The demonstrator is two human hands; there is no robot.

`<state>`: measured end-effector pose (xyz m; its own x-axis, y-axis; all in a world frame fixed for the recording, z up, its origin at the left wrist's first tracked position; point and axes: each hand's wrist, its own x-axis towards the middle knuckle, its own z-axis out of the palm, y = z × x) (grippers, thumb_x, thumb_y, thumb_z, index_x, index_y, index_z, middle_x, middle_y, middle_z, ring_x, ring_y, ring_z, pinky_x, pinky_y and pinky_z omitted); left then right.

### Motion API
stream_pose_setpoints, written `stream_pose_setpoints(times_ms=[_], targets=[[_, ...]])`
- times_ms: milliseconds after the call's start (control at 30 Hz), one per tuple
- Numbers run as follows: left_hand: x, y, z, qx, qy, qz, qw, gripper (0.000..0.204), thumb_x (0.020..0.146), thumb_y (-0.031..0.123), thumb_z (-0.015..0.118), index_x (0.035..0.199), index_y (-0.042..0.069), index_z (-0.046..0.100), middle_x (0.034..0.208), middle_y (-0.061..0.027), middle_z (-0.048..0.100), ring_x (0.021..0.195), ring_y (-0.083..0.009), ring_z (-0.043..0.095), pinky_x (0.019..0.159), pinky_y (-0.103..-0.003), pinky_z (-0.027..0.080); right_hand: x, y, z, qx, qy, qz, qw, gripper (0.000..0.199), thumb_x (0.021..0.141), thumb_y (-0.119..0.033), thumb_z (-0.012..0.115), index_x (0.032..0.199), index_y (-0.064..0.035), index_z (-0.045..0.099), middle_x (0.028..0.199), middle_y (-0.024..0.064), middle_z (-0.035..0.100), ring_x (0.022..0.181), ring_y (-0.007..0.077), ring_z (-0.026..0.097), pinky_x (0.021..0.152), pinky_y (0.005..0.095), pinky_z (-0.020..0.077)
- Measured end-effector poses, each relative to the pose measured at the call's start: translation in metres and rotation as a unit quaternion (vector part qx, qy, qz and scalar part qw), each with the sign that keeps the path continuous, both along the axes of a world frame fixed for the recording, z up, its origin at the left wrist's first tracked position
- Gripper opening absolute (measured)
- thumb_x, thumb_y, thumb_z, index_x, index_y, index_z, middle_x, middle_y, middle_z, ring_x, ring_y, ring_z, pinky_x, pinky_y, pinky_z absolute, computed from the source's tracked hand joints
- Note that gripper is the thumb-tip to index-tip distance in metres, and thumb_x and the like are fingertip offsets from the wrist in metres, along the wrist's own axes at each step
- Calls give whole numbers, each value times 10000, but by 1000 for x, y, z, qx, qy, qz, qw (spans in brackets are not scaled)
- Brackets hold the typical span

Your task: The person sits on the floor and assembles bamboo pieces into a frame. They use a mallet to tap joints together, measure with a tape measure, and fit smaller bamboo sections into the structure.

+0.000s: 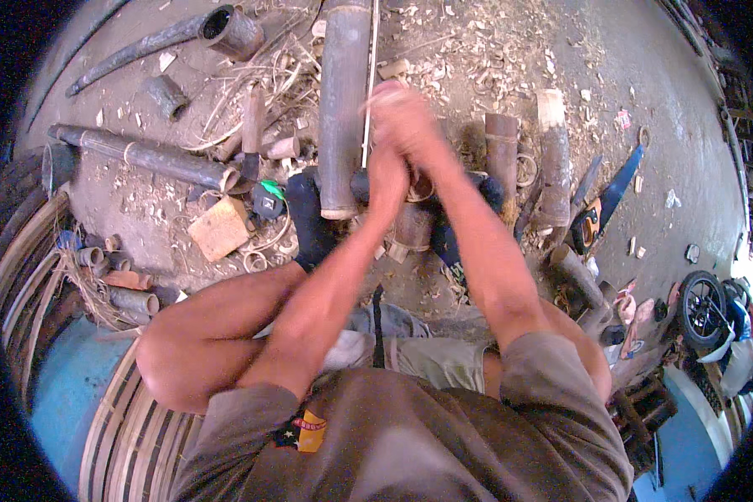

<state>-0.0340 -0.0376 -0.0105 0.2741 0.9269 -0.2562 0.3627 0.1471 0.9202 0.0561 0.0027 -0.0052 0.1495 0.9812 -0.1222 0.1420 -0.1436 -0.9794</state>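
My left hand (386,138) and my right hand (415,117) are pressed close together at the upper middle, arms stretched forward. Both are smeared by motion, so their fingers and anything between them cannot be made out. Just left of them lies a thick grey bamboo pole (341,109), pointing away from me. A thin pale strip (374,58) runs along its right edge and passes beside my hands. Below my wrists, between my feet, is a short brown bamboo piece (414,224), partly hidden by my arms.
Bamboo tubes (554,159) and a handsaw (619,188) lie to the right. At the left are a long bamboo pole (151,157), a tape measure (268,201) and a yellowish block (220,228). Shavings litter the floor. A wheel (701,308) stands far right.
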Motion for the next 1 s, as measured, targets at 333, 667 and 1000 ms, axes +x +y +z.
stream_pose_setpoints(times_ms=[333,667,1000], targets=[[-7,-5,53,-136,35,72,987,694,1113,505,209,1290,-53,582,1159,-313,655,1176,-410,629,997,-487,476,-3,21,18,-131,179,12,975,301,813,-189,811,1071,-90,690,876,18,682,763,132,636,669,297,535],[13,3,25,-239,-193,140,941,845,1084,612,130,1114,-50,654,832,-149,680,840,-305,679,823,-475,524,15,33,20,-131,-75,60,987,408,803,-300,787,1107,-37,716,977,115,742,878,217,693,803,365,565],[41,16,39,-149,-5,-332,931,966,1038,710,147,750,-54,664,580,-175,592,639,-345,640,744,-485,507,60,-63,47,-72,29,-462,883,303,903,-146,717,1154,3,634,1039,121,685,908,201,636,773,363,535]])
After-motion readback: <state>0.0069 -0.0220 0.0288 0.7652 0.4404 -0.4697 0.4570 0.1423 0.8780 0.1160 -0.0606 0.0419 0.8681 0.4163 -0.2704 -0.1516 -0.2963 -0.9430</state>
